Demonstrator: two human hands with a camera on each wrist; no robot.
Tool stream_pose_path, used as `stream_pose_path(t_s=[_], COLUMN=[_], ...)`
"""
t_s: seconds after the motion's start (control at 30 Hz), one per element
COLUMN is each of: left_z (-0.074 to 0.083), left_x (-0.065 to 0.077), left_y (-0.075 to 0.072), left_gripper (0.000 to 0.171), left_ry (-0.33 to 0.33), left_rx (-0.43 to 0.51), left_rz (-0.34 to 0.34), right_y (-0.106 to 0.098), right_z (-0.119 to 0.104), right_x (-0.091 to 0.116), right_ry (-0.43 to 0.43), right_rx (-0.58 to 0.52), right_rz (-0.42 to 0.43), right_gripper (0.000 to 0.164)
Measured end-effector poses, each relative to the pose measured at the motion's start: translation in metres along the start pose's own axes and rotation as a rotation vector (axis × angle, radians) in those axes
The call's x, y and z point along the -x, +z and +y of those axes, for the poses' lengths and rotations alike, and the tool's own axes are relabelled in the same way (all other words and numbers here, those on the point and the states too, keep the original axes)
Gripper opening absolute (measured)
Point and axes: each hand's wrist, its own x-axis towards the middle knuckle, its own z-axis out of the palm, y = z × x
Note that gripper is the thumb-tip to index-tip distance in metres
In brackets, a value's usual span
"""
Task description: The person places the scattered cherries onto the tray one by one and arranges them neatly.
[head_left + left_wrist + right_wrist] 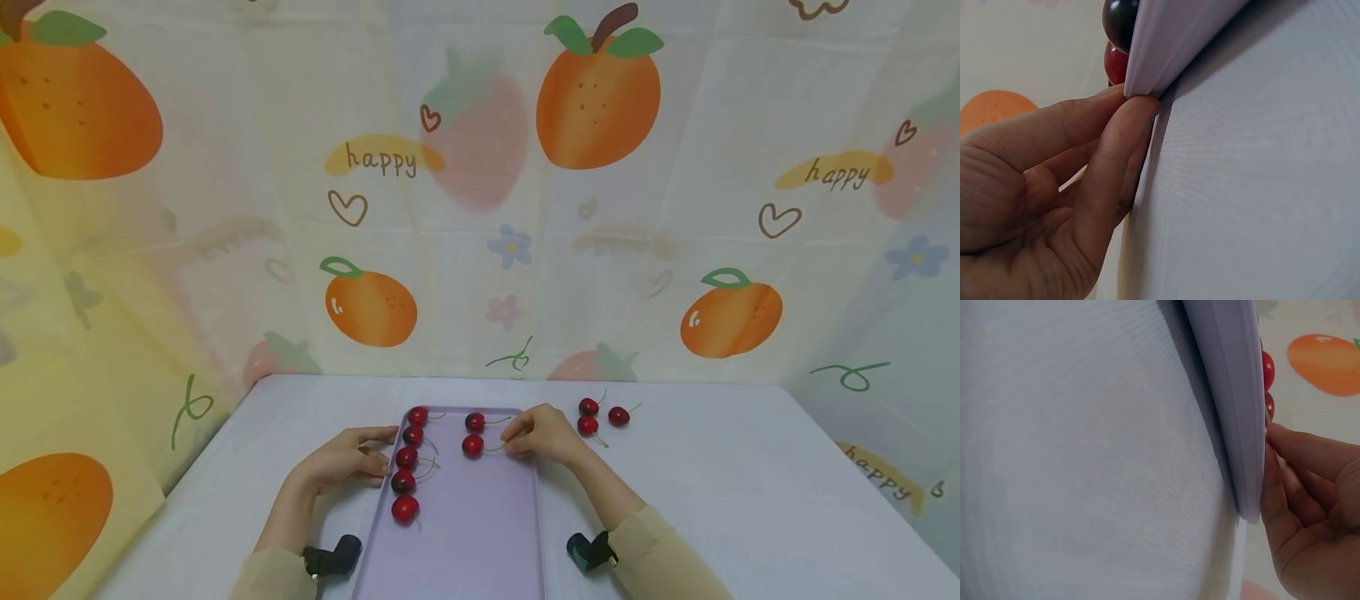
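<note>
Cherries [405,510] lay on a pale purple tray [480,542], five in a column along its left side and a pair farther right, near the far end, stems mostly pointing right. The right hand [546,432] pinched the stem of the lower cherry [472,447] of that pair, fingertips pressed together by the tray's right rim. The left hand [347,458] touched the left rim, thumb and fingers fairly straight, slightly spread. Three loose cherries [588,407] lay on the white table [712,500] right of the tray, two just beside each other, one near them. Behind hung a fruit-print cloth [442,242]
</note>
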Motion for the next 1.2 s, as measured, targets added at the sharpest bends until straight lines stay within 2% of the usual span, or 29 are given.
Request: stream_pose_path(t_s=[0.53,0.73,1.0,1.2], left_z=[0.000,-0.001,0.000,0.002], left_x=[-0.003,-0.002,0.000,0.001], left_y=[-0.002,-0.002,0.000,-0.001], left_gripper=[0.069,0.069,0.069,0.069], left_ry=[-0.019,-0.002,-0.011,-0.011], left_rx=[-0.004,0.003,0.003,0.002], left_rz=[0.017,-0.005,0.003,0.000], right_y=[-0.002,-0.005,-0.017,-0.032], right_z=[0.000,-0.001,-0.003,-0.002], right_x=[0.002,0.003,0.003,0.007], right_ry=[0.028,0.048,0.083,0.061], right_rx=[-0.030,-0.040,-0.010,-0.065], right_rz=[0.021,0.037,0.127,0.164], right_gripper=[0.015,0.015,0.015,0.018])
